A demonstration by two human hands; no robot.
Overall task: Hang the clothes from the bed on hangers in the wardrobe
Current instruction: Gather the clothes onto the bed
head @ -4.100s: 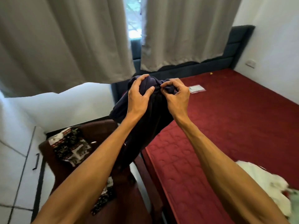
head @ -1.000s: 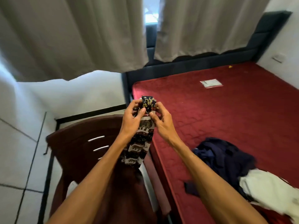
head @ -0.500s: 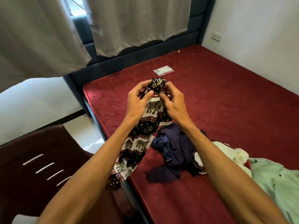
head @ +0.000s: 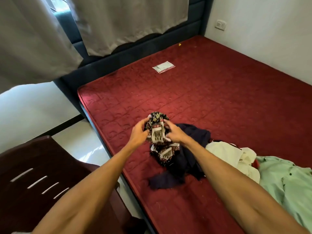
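Left hand point(head: 139, 133), right hand point(head: 174, 135) gripped bunched print garment point(head: 157, 132); loose end touched navy garment point(head: 190, 144), might snag, drag it.

Mattress point(head: 219, 98) far half open; clothes pile point(head: 236, 157) crowds near right; chair point(head: 33, 166) blocks left.

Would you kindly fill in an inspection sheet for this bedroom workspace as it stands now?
Surface: red quilted mattress, carrying the clothes.
Job's things: elephant-print garment bunched up, its lower end lying on the pile; navy garment, white garment and green shirt heaped together; no hanger or wardrobe seen.
Clutter: small plastic packet and tiny yellow bit on the mattress.
Grippers: left hand and right hand both grip the elephant-print garment.
Cables: nothing seen.
Surroundings: grey curtains, dark padded headboard, wall socket, brown chair beside the bed.
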